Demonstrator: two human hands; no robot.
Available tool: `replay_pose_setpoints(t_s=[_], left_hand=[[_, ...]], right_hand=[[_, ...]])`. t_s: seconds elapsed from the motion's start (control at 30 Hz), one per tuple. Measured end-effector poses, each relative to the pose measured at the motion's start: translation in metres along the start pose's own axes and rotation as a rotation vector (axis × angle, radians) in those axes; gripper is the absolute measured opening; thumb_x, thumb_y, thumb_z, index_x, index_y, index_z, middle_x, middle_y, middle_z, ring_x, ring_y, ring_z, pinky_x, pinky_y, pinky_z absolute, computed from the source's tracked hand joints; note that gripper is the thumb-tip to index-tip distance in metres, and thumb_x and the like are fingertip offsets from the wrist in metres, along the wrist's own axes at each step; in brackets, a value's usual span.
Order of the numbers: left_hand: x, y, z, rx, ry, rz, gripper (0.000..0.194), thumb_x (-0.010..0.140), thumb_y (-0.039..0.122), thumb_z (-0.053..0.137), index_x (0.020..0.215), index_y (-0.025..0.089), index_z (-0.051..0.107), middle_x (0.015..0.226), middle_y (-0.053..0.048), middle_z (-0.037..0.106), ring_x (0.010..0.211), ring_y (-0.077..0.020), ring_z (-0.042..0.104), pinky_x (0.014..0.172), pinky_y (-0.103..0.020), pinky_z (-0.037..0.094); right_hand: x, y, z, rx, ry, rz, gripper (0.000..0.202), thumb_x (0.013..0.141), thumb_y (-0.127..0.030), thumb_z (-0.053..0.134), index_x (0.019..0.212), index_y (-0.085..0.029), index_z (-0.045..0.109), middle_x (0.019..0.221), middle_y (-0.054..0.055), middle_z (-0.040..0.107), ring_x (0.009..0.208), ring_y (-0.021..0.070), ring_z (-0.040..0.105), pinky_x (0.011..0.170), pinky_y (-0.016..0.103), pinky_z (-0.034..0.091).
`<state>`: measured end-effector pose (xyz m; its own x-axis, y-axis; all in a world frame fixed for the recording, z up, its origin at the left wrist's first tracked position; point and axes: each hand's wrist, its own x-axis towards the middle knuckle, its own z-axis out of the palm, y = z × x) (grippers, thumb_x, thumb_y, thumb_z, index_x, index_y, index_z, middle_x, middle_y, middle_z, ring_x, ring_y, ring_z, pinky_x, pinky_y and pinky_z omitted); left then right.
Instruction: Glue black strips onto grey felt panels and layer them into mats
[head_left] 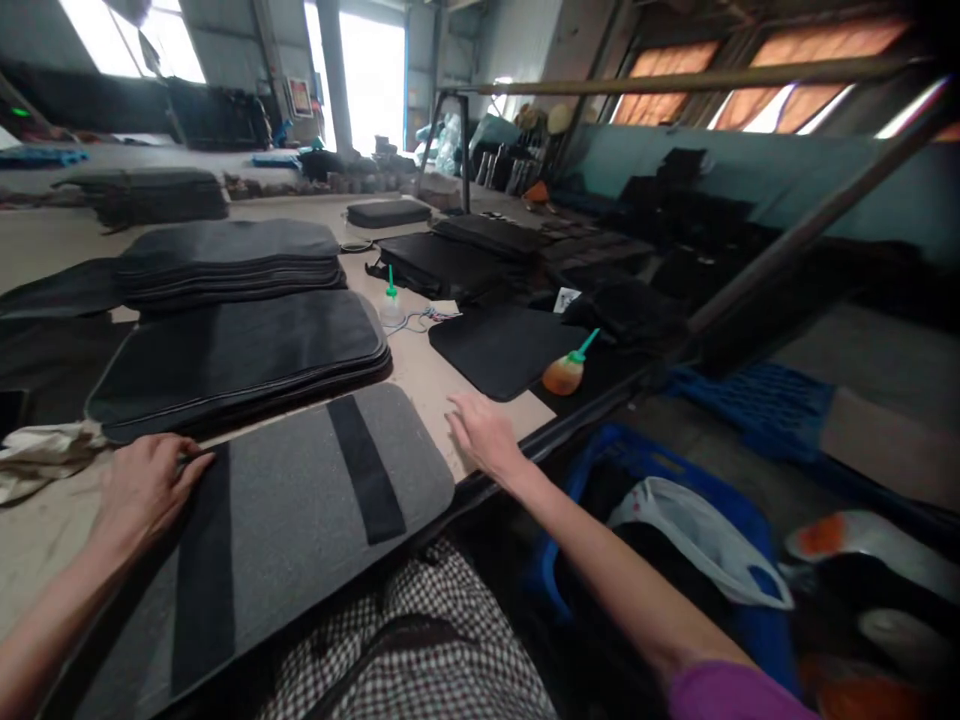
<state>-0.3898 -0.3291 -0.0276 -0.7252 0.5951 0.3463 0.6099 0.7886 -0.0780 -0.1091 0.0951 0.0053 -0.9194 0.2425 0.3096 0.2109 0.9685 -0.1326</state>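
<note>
A grey felt-like panel [292,500] with rounded corners and two black strips [366,470] lies at the table's front edge. My left hand [150,490] is at its far left edge, by the end of one strip, fingers curled over the edge and thumb on top. To the right of the panel, my right hand [484,435] hovers over or rests lightly on the table with its fingers apart, holding nothing. Just beyond it are a flat black panel [510,345] and a squeeze bottle [564,375] of amber liquid with a green nozzle.
Stacks of black panels [240,340] stand behind the grey one. A clear bottle [391,305] with a green nozzle is near some thin cords [427,315]. A crumpled cloth [45,455] lies at left. Below the table's right edge sits a blue crate [652,450] containing a white bag [697,530].
</note>
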Motion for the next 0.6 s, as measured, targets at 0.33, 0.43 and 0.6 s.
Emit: replay_pose_setpoints(t_s=[0.33, 0.43, 0.6], left_hand=[[0.007, 0.047, -0.051, -0.229, 0.086, 0.024, 0.023, 0.091, 0.055, 0.044, 0.107, 0.04, 0.052, 0.102, 0.0, 0.068, 0.107, -0.0326, 0.06, 0.097, -0.048, 0.047], [0.007, 0.069, -0.061, -0.315, 0.069, 0.064, 0.026, 0.09, 0.056, 0.047, 0.114, 0.046, 0.052, 0.106, 0.003, 0.068, 0.109, -0.032, 0.06, 0.1, -0.048, 0.047], [0.007, 0.1, -0.07, -0.45, 0.051, 0.104, 0.03, 0.089, 0.052, 0.051, 0.118, 0.049, 0.053, 0.112, 0.002, 0.066, 0.111, -0.0327, 0.06, 0.103, -0.05, 0.046]], right_hand=[[0.022, 0.085, 0.021, -0.143, -0.115, 0.182, 0.029, 0.103, -0.009, 0.044, 0.126, -0.007, 0.06, 0.123, 0.023, 0.064, 0.117, 0.0319, 0.055, 0.098, 0.039, 0.042], [0.028, 0.092, 0.019, -0.075, -0.108, 0.225, 0.027, 0.101, -0.007, 0.046, 0.119, -0.012, 0.066, 0.11, 0.019, 0.07, 0.109, 0.0299, 0.06, 0.093, 0.036, 0.044], [0.053, 0.121, 0.01, 0.128, -0.035, 0.375, 0.02, 0.095, -0.016, 0.061, 0.112, -0.017, 0.072, 0.1, 0.008, 0.074, 0.096, 0.0228, 0.067, 0.083, 0.029, 0.048]])
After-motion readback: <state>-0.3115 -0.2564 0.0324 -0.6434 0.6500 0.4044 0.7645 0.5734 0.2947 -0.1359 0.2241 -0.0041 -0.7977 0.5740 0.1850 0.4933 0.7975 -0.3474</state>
